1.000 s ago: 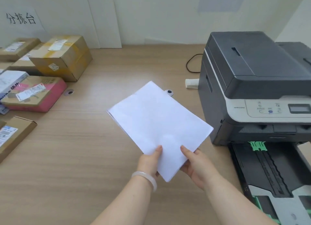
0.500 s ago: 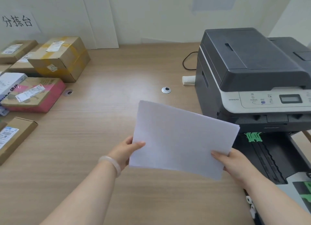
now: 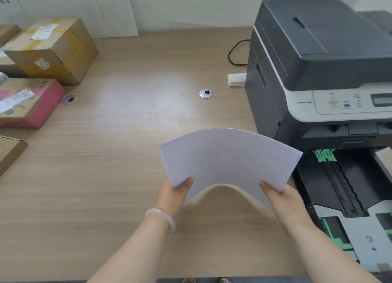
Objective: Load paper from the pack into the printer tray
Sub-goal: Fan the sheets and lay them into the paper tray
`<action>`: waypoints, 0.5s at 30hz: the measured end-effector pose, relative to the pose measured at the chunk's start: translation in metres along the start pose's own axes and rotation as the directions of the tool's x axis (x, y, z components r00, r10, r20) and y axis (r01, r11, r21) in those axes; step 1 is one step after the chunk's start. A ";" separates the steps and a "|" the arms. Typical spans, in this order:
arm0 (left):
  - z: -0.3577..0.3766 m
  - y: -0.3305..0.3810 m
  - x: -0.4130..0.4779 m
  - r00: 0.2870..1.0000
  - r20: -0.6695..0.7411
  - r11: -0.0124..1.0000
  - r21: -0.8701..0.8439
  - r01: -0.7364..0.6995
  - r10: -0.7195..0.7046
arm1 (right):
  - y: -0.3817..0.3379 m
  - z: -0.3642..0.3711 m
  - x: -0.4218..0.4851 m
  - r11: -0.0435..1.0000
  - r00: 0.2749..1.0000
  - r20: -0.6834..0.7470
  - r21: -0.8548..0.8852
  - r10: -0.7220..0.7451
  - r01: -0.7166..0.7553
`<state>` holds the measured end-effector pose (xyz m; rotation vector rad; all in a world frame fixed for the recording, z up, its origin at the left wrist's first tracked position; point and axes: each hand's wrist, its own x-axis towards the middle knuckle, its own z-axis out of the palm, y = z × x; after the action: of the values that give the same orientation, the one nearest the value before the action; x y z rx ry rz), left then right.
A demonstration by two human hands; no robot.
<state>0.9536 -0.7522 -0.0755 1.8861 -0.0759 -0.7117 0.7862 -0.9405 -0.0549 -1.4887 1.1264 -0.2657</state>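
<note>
Holding a thin stack of paper at lower centre of the frame, I have my left hand and right hand each pinched shut on a near corner, thumbs on top, and the sheets bow upward between them over the desk. I judge this the flex-and-square step before loading. The tray sits pulled out at lower right, below the printer; next I need the stack flattened, swung right and lowered between the green guides

Office or parcel-sorting room; dark grey and white multifunction printer sitting on a long light wood-grain desk; taped brown cardboard shipping boxes with labels lying at left; white wall behind.
</note>
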 end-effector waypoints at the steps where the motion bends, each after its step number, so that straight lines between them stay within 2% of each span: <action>1: 0.001 -0.002 0.001 1.000 -0.011 1.000 0.001 0.016 -0.016 | 0.001 0.000 0.002 1.000 1.000 0.008 -0.014 0.010 -0.010; 4: 0.003 -0.005 0.002 0.996 -0.061 0.997 0.026 0.071 -0.069 | 0.000 0.001 0.008 0.995 0.998 -0.016 -0.074 0.062 -0.063; 6: -0.001 0.002 0.000 0.997 -0.047 0.998 0.001 0.065 -0.065 | -0.013 -0.003 0.012 0.998 0.999 -0.034 -0.062 0.000 -0.003; 9: -0.019 0.011 0.000 0.998 -0.021 0.992 -0.108 0.062 -0.065 | -0.038 -0.012 0.016 0.994 0.993 0.042 0.014 -0.110 0.109; 11: -0.031 0.015 0.000 0.990 -0.006 0.969 -0.208 0.135 -0.139 | -0.046 -0.015 0.018 0.967 0.993 0.100 0.253 -0.056 0.029; 13: -0.034 0.016 -0.004 0.981 0.021 0.928 -0.322 0.188 -0.192 | -0.052 -0.007 0.015 0.825 0.984 0.177 0.553 0.027 -0.122; 15: -0.028 0.019 -0.011 0.978 0.045 0.888 -0.412 0.203 -0.202 | -0.057 0.012 0.005 0.691 0.961 0.274 0.686 0.044 -0.227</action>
<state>0.9641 -0.7331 -0.0469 1.4939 0.2594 -0.8001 0.8246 -0.9461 -0.0118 -0.7032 0.7900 -0.3605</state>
